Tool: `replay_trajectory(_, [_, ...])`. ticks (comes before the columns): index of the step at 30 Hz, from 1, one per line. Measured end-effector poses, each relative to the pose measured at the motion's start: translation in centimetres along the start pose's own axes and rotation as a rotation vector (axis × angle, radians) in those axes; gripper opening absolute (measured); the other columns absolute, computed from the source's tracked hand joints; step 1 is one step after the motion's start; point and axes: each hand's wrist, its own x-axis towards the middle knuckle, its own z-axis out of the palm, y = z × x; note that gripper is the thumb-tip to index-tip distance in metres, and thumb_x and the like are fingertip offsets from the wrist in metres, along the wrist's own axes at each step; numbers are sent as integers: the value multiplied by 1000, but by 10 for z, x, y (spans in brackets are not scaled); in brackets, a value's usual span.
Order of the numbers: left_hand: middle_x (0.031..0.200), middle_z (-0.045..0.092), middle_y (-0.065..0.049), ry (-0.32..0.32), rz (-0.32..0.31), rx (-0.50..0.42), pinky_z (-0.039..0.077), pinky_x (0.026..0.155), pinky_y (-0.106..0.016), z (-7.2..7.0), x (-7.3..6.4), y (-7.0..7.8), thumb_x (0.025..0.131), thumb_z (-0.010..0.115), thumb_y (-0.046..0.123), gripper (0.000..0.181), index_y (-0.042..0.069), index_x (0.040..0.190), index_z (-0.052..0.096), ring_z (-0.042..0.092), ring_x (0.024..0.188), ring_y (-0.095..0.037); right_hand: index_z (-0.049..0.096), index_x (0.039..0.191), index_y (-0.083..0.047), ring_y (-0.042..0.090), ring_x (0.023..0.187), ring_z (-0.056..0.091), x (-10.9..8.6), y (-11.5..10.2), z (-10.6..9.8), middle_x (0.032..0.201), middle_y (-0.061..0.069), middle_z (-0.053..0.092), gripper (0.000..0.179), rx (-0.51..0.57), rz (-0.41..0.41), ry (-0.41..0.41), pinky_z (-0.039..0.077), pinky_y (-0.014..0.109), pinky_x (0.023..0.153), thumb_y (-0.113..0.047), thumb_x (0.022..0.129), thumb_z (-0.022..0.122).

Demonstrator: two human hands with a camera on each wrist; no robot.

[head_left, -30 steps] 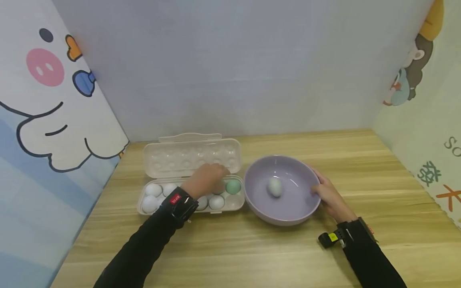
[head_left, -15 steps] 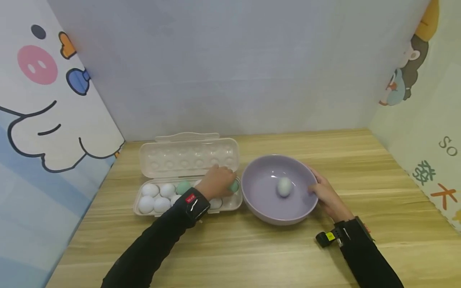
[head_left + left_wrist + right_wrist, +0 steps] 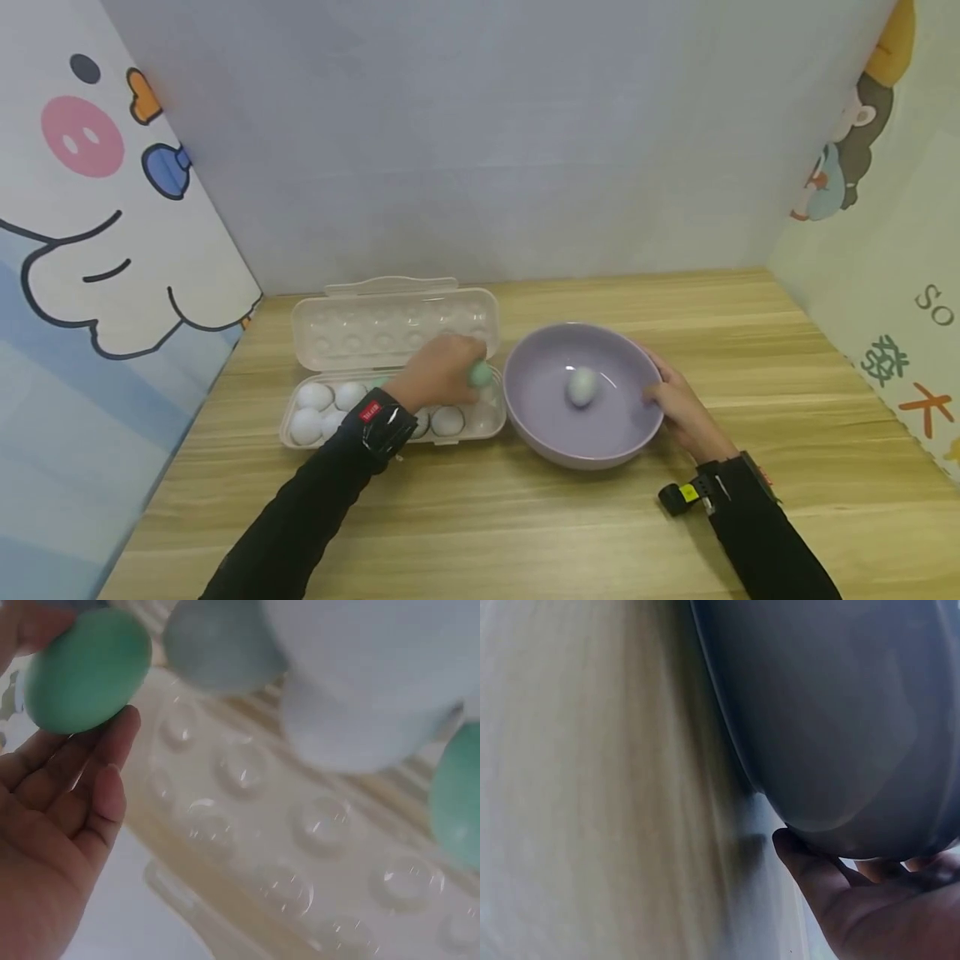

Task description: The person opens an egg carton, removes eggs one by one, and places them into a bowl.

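Note:
My left hand [image 3: 442,371] pinches a green egg [image 3: 480,374] between thumb and fingertips, just above the right end of the egg carton [image 3: 489,423]. The left wrist view shows this egg [image 3: 88,671] whole, resting against the fingertips. White eggs [image 3: 315,397] and a green egg [image 3: 380,382], partly hidden by my hand, sit in the carton's cups. To the right stands a purple bowl [image 3: 540,417] with one pale egg [image 3: 582,387] inside. My right hand [image 3: 686,412] grips the bowl's right rim, the thumb over the edge and fingers [image 3: 810,874] against the outer wall.
The carton's clear lid [image 3: 390,329] lies folded back behind it. Carton and bowl stand close together on a wooden table [image 3: 540,533]. A grey wall [image 3: 480,167] rises behind, and printed cartoon panels flank the table on both sides.
The left hand has taken hold of the green egg at the carton's right end and lifted it from its cup. The pale egg has rolled about in the bowl; the right hand stays on the rim.

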Motion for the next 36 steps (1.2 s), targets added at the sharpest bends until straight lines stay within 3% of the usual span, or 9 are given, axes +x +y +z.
replay_trajectory(6, [74, 44, 5, 89, 63, -86, 40, 57, -25, -19, -3, 7, 56, 71, 12, 39, 16, 80, 42, 44, 67, -12, 19, 141, -17, 38, 122, 23, 0, 0, 0, 146, 15, 13, 87, 10, -4, -2, 42, 39, 81, 15, 63, 38])
replay_trajectory(11, [79, 46, 7, 130, 142, -123, 41, 61, -23, -22, 4, 19, 58, 73, 14, 38, 16, 86, 47, 45, 72, -10, 19, 141, -17, 37, 122, 23, 0, -1, -1, 146, 14, 13, 87, 3, -6, -2, 42, 37, 80, 15, 62, 38])
replay_trajectory(17, [92, 50, 4, 45, 198, -114, 42, 68, -21, -15, 19, 35, 64, 72, 17, 47, 15, 109, 60, 46, 80, -9, 19, 141, -15, 38, 122, 23, 1, 0, -1, 146, 16, 13, 87, -6, -17, -4, 41, 40, 84, 15, 61, 38])
replay_trajectory(23, [94, 51, 3, 1, 224, -135, 43, 66, -21, -2, 37, 47, 63, 72, 16, 45, 15, 105, 59, 49, 77, -10, 21, 141, -15, 38, 121, 24, 0, 1, 0, 145, 16, 16, 87, -3, -28, -1, 42, 39, 82, 15, 60, 37])
replay_trajectory(27, [93, 56, 5, -22, 284, -22, 42, 70, -22, 8, 49, 55, 61, 74, 21, 43, 17, 100, 58, 50, 81, -10, 21, 141, -15, 39, 122, 23, -1, 1, -1, 145, 17, 15, 87, 4, -21, -4, 39, 45, 87, 15, 61, 37])
replay_trajectory(32, [90, 59, 9, -141, 275, 68, 41, 69, -26, 18, 56, 63, 63, 74, 26, 36, 23, 96, 60, 51, 80, -10, 20, 141, -15, 39, 122, 23, -2, 0, 0, 145, 17, 15, 87, 4, -10, -2, 38, 46, 89, 14, 61, 37])
replay_trajectory(36, [90, 60, 7, -224, 265, 8, 43, 74, -26, 25, 58, 67, 70, 70, 21, 27, 21, 96, 62, 54, 82, -11, 22, 141, -16, 38, 121, 26, -1, 0, 0, 144, 17, 17, 88, -1, -7, 10, 42, 42, 84, 15, 60, 38])
